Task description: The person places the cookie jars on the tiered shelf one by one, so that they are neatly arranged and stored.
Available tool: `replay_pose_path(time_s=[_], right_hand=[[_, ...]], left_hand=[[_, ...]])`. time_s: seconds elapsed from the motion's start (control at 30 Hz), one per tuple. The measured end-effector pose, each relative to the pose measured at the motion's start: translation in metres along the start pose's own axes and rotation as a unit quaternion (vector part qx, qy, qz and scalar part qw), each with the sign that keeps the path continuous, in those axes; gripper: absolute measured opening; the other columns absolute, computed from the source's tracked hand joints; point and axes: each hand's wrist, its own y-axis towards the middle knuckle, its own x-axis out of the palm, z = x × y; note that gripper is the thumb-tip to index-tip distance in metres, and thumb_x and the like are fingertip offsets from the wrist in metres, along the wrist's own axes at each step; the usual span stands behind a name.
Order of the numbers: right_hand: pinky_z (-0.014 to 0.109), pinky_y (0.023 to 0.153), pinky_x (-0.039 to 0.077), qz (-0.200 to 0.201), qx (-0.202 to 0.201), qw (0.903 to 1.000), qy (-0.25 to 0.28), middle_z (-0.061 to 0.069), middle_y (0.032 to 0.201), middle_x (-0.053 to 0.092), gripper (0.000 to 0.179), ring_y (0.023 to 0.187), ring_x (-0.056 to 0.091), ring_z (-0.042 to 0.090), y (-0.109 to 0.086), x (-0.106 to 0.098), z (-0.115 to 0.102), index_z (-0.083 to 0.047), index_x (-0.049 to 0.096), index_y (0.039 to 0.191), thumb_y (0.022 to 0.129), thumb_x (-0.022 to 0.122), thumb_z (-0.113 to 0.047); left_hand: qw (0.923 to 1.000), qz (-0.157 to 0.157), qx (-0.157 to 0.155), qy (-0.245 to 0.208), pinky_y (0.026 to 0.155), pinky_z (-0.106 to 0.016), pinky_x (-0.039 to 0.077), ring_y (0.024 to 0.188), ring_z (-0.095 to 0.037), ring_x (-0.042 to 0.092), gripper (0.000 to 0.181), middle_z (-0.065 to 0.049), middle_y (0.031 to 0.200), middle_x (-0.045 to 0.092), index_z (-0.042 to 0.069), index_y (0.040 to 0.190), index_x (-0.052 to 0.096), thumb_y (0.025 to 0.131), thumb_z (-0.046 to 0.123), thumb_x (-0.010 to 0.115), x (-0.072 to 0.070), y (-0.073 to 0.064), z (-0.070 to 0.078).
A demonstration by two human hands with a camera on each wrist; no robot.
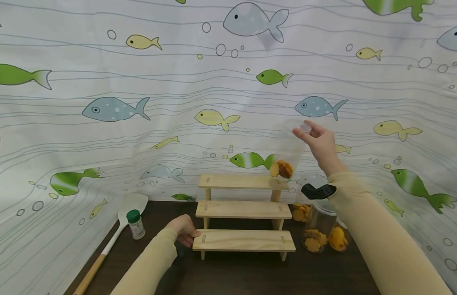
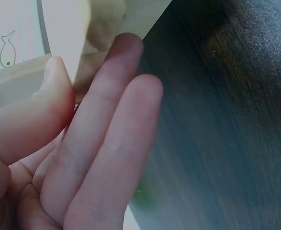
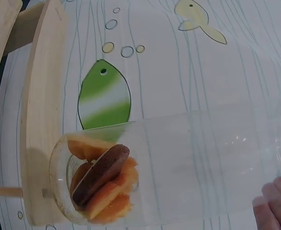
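A three-tier wooden step shelf (image 1: 243,209) stands on the dark table. At its lowest tier, my left hand (image 1: 183,230) pinches the left end of the board (image 2: 16,86) between thumb and fingers, while two more fingers extend below. My right hand (image 1: 319,144) holds a tall clear jar (image 1: 282,170) by its top, thumb on one side and fingers on the other. Brown and orange crackers (image 3: 102,182) lie in the jar's bottom. The jar leans slightly, its base at the right end of the top tier; whether it rests fully there I cannot tell.
Right of the shelf, beneath my right forearm, stand several clear jars (image 1: 318,225) with orange crackers. On the left are a green-capped shaker bottle (image 1: 136,224) and a long white spatula (image 1: 114,237) with a wooden handle. A fish-patterned sheet (image 1: 176,90) hangs behind.
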Motion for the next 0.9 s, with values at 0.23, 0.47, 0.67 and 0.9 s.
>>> replay_pose_path(time_s=[0.23, 0.47, 0.67, 0.9], right_hand=[[0.045, 0.107, 0.04, -0.026, -0.006, 0.9996, -0.004, 0.004, 0.099, 0.061, 0.076, 0.109, 0.052, 0.02, 0.001, 0.031, 0.0, -0.014, 0.041, 0.144, 0.083, 0.069, -0.049], [0.035, 0.098, 0.045, -0.033, -0.017, 0.9989, 0.03, -0.001, 0.097, 0.064, 0.076, 0.097, 0.054, 0.01, 0.008, 0.06, -0.006, -0.013, 0.044, 0.142, 0.081, 0.071, -0.048], [0.038, 0.104, 0.042, -0.043, -0.013, 0.9967, 0.067, 0.007, 0.111, 0.065, 0.078, 0.105, 0.055, 0.013, 0.013, 0.089, -0.009, -0.014, 0.044, 0.142, 0.08, 0.073, -0.048], [0.025, 0.086, 0.045, -0.061, -0.004, 0.9953, 0.075, 0.004, 0.092, 0.062, 0.077, 0.092, 0.055, 0.012, 0.013, 0.124, -0.01, -0.015, 0.046, 0.141, 0.078, 0.074, -0.049]], left_hand=[[0.9999, 0.0, 0.003, -0.012, 0.063, -0.036, 0.06, 0.068, -0.024, 0.07, 0.022, -0.013, 0.071, 0.069, -0.011, 0.091, 0.068, 0.087, 0.011, 0.068, 0.001, -0.001, -0.004], [0.9999, 0.007, 0.007, -0.005, 0.063, -0.037, 0.061, 0.068, -0.026, 0.07, 0.02, -0.014, 0.071, 0.069, -0.009, 0.087, 0.068, 0.087, 0.011, 0.068, -0.002, -0.002, -0.004], [0.9999, 0.002, -0.003, -0.015, 0.058, -0.035, 0.06, 0.064, -0.025, 0.069, 0.019, -0.015, 0.069, 0.068, -0.008, 0.085, 0.068, 0.086, 0.011, 0.07, -0.001, 0.005, -0.006], [0.9997, 0.005, -0.014, -0.021, 0.06, -0.036, 0.06, 0.067, -0.027, 0.07, 0.018, -0.016, 0.071, 0.069, -0.008, 0.088, 0.067, 0.086, 0.009, 0.07, 0.0, 0.001, -0.003]])
